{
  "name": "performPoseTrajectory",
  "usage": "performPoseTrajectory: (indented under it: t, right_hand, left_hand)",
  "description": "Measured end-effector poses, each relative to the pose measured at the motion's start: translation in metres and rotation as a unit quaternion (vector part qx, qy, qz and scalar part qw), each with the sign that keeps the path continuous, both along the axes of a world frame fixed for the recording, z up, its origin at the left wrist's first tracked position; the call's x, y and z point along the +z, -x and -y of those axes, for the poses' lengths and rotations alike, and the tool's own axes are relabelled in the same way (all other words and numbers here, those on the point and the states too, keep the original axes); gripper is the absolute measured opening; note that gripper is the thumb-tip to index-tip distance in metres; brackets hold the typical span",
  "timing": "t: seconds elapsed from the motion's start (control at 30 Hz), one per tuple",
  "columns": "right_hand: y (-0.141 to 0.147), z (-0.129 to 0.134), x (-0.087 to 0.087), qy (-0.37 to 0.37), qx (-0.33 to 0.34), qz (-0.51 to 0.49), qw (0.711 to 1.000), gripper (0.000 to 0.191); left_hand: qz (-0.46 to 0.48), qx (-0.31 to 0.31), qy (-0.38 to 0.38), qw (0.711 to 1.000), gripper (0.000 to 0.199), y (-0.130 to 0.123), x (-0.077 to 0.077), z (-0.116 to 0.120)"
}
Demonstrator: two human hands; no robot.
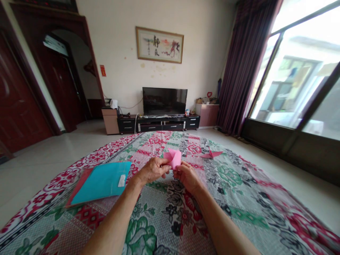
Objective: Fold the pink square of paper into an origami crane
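Note:
A piece of folded pink paper [174,158] is held up over the middle of the table, with a pointed flap standing at its top. My left hand [155,169] pinches its left lower edge between thumb and fingers. At its lower right corner, my right hand [188,176] grips the paper the same way. The fingertips hide part of the lower folds. Beyond my right hand, a darker pink folded paper figure [211,154] with pointed ends lies on the tablecloth.
A round table wears a floral tablecloth [143,232]. To the left lies a clear packet of blue paper [102,182], with red sheets showing at its edge. Past the table stand a television [165,101] and a low black cabinet [151,127]. Tall windows are on the right.

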State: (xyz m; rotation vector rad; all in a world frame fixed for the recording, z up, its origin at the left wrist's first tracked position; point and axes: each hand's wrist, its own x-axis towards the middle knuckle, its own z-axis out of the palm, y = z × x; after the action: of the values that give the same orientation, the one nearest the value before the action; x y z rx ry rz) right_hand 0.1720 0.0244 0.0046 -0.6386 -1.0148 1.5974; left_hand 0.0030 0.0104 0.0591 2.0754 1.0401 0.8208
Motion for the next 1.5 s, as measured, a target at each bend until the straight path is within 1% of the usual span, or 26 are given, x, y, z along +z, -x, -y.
performPoseTrajectory:
  t: [0.17, 0.33, 0.43, 0.57, 0.73, 0.93, 1.0, 1.1, 1.23, 1.33, 1.5]
  right_hand:
    - [0.002, 0.003, 0.003, 0.005, 0.008, -0.001, 1.000, 0.015]
    - [0.003, 0.002, 0.000, 0.018, 0.020, 0.006, 1.000, 0.015]
    - [0.003, 0.001, -0.003, 0.012, 0.027, 0.009, 1.000, 0.014]
    - [0.003, 0.001, -0.002, 0.014, 0.019, 0.015, 1.000, 0.013]
    - [0.004, 0.003, 0.001, 0.028, 0.011, 0.006, 1.000, 0.016]
    - [0.006, 0.005, 0.003, 0.042, 0.009, -0.005, 0.999, 0.013]
    - [0.006, 0.005, 0.004, 0.041, 0.008, -0.009, 0.999, 0.013]
    - [0.006, 0.005, 0.004, 0.041, 0.007, -0.011, 0.999, 0.014]
    - [0.006, 0.004, 0.003, 0.043, 0.009, -0.015, 0.999, 0.016]
    - [0.006, 0.005, 0.003, 0.042, 0.014, -0.017, 0.999, 0.015]
    - [0.006, 0.005, 0.004, 0.046, 0.017, -0.014, 0.999, 0.014]
  left_hand:
    - [-0.001, 0.001, 0.008, 1.000, 0.024, 0.000, 0.001, 0.000]
    - [-0.017, -0.002, 0.027, 0.999, 0.024, 0.001, -0.001, 0.000]
    - [-0.015, -0.007, 0.046, 0.999, 0.025, 0.002, -0.001, 0.001]
    - [-0.007, 0.009, 0.051, 0.999, 0.028, 0.001, -0.001, 0.001]
    - [0.024, 0.056, 0.036, 0.997, 0.026, -0.003, -0.003, 0.000]
    - [0.094, 0.103, 0.061, 0.988, 0.022, -0.008, -0.007, -0.001]
    - [0.115, 0.111, 0.067, 0.985, 0.020, -0.009, -0.009, -0.002]
    - [0.138, 0.106, 0.067, 0.982, 0.018, -0.010, -0.011, -0.004]
    - [0.116, 0.102, 0.053, 0.987, 0.020, -0.009, -0.012, -0.006]
    - [0.092, 0.114, 0.044, 0.988, 0.025, -0.009, -0.011, -0.006]
    - [0.080, 0.143, 0.027, 0.986, 0.034, -0.012, -0.010, -0.005]
